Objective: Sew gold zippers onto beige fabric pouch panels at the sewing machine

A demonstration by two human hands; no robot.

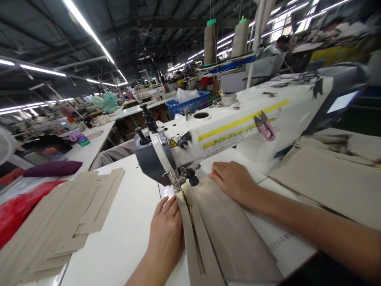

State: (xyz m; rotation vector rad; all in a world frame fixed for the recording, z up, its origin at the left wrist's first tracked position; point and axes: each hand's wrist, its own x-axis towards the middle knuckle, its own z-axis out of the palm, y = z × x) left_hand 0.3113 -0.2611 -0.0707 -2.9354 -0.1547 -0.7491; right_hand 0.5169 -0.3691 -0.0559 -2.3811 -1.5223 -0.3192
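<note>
A white sewing machine [190,147] stands across the middle of the view. Under its needle area lies a beige fabric piece [235,238] with a gold-toothed zipper [192,216] running down toward me. My left hand [167,226] rests at the left edge of the zipper strip, fingertips close to the presser foot; its fingers are bent over the edge and their grip is partly hidden. On the right, my right hand [232,180] is closed on the far right edge of the fabric, thumb and fingers together.
Stacked beige pieces [86,206] lie at the left beside red plastic [26,206]. More beige fabric [330,174] is piled at the right. Pink-handled snips [264,127] sit on the machine arm. Behind are thread cones [210,43], a blue basket [187,104] and a person [279,45].
</note>
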